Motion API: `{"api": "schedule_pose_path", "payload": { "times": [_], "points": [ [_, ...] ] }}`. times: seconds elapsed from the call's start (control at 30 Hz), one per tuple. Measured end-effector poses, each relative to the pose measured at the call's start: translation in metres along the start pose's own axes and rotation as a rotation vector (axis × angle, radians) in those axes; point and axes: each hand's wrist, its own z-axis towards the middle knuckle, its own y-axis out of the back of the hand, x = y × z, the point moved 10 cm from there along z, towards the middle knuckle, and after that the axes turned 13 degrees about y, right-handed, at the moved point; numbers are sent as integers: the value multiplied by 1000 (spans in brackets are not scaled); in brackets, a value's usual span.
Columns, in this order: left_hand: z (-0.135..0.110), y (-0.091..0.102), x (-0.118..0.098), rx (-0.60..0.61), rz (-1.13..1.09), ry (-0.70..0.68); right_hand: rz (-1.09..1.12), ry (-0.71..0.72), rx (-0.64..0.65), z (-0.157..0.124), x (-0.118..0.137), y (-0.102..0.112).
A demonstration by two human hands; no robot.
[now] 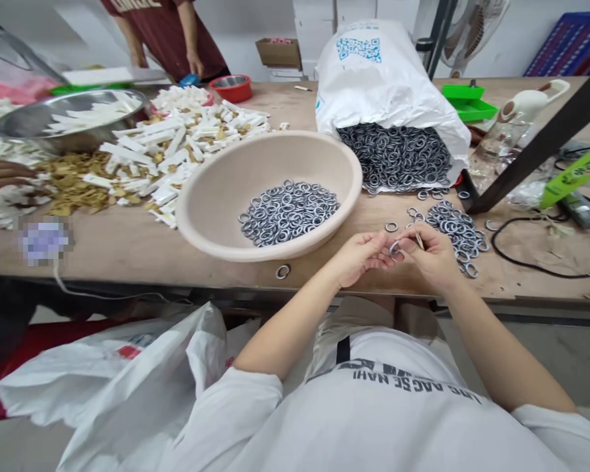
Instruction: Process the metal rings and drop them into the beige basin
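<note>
A grey ring (394, 248) is held at the fingertips where my two hands meet, over the table's front edge. My left hand (358, 258) is closed on it from the left. From the other side, my right hand (435, 257) reaches the ring with closed fingers, and a thin pointed metal tool (419, 241) sticks out of them; its kind is unclear. Beside my right hand lies a pile of grey rings (459, 229). To the left, a beige basin (211, 231) holds many more rings. One loose ring (391, 227) sits just beyond my fingers, another (282, 271) before the basin.
A white sack (373, 85) lies open behind, spilling rings. White and tan pieces (162, 151) are heaped left, around a metal bowl (73, 134). A dark post (541, 141) and black cable (531, 263) stand right. Another person (170, 33) is across the table; someone's hand (2, 177) shows left.
</note>
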Motion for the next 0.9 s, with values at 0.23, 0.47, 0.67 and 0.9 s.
{"api": "schedule_pose_path", "payload": {
  "times": [0.23,0.47,0.67,0.9],
  "points": [
    [-17,0,11,-57,-339,-38,-49,143,4,-12,31,-15],
    [-23,-22,9,-38,-191,-106,-45,9,-27,-8,27,-10],
    [-29,-8,4,-178,-181,-174,-192,20,191,-18,45,-22],
    [-29,-8,10,-212,-314,-117,-560,213,307,-24,75,-32]
  ]
}}
